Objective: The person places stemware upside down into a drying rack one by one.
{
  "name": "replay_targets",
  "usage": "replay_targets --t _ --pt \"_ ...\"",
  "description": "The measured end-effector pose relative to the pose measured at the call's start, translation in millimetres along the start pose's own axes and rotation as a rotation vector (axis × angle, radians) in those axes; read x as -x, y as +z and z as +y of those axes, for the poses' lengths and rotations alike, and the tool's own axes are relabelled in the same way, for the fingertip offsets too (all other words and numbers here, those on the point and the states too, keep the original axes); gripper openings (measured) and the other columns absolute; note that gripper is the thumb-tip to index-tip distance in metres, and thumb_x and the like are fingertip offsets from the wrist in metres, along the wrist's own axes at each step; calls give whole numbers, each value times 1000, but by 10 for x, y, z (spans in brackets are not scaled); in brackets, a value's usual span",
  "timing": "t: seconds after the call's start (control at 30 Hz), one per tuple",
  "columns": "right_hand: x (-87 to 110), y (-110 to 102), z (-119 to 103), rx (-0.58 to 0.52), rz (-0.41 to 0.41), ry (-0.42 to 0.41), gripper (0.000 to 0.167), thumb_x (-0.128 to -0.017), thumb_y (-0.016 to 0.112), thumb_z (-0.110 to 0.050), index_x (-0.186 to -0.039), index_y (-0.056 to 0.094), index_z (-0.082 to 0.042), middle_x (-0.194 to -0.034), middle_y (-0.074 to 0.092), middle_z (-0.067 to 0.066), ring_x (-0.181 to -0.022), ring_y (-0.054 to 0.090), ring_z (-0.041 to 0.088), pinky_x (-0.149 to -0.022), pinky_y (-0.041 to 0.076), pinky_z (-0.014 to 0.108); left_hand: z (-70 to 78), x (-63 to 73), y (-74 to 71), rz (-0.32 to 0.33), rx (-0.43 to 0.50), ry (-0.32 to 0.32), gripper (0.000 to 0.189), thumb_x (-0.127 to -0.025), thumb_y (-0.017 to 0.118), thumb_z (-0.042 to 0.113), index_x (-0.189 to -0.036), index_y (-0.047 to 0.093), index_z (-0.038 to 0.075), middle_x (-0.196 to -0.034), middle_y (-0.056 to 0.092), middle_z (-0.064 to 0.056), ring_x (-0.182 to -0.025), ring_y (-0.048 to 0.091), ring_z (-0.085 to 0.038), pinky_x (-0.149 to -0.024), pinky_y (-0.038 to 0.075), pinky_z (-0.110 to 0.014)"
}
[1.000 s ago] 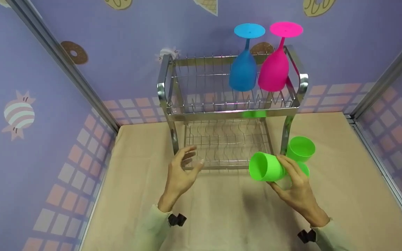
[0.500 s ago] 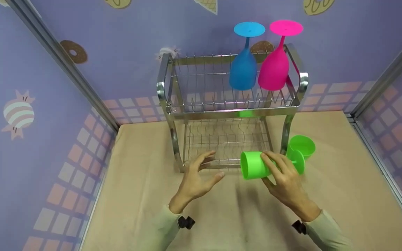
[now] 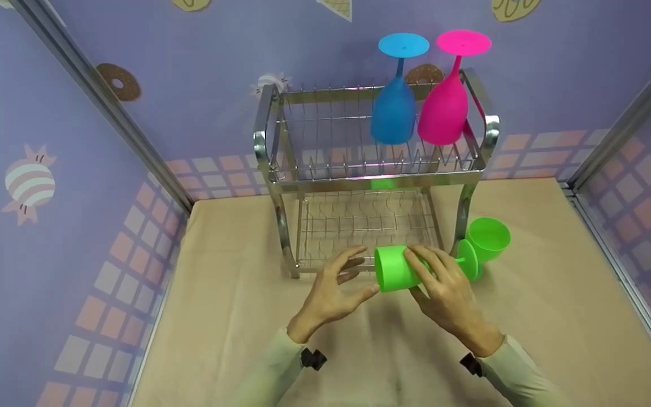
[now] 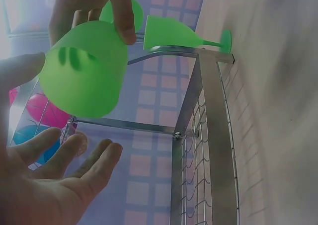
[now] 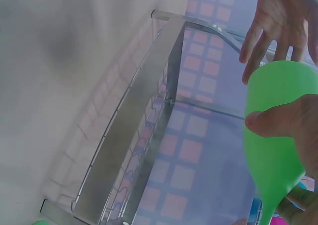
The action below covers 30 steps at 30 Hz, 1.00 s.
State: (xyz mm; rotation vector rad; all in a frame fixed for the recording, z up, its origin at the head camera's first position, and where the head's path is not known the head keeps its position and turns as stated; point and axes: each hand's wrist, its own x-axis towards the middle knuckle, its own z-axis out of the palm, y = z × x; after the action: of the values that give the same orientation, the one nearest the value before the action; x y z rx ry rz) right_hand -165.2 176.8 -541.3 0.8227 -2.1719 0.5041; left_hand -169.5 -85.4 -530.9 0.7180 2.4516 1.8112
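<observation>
Your right hand (image 3: 448, 295) grips the green goblet (image 3: 394, 270) by its bowl, sideways before the rack (image 3: 331, 186). Left hand (image 3: 330, 295) is spread wide at the mouth, contact unclear. Squeeze lightly; cup the bowl before loosening the right.

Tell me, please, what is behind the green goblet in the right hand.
Behind the held green goblet, the head view shows the metal rack and another green goblet, standing upright. Covered from view are parts of the rack's lower front and the second goblet's base.
</observation>
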Motion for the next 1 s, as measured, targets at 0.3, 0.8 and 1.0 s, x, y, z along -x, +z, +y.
replay_targets --t 0.3,0.8,1.0 --pt "-49 12 -62 -5 2 -19 88 -60 101 5 -140 66 -2 -136 69 20 -119 67 41 -100 60 54 20 -53 38 -39 15 41 77 -93 85 31 -158 49 13 -150 60 -11 -133 66 -28 -103 61 -34" --pt "-35 -16 -95 -2 -4 -24 93 -59 102 5 -143 65 -2 -139 68 20 -120 66 41 -100 59 53 -27 -78 76 -15 121 68 72 -90 87 20 -153 52 11 -146 59 -16 -127 67 -35 -96 65 -41" --pt "-19 -28 -92 -21 -3 -10 89 -61 102 5 -142 66 -2 -138 68 20 -121 66 42 -100 59 55 -39 -90 80 -9 136 64 70 -89 86 20 -150 53 7 -145 58 -19 -126 68 -37 -95 66 -42"
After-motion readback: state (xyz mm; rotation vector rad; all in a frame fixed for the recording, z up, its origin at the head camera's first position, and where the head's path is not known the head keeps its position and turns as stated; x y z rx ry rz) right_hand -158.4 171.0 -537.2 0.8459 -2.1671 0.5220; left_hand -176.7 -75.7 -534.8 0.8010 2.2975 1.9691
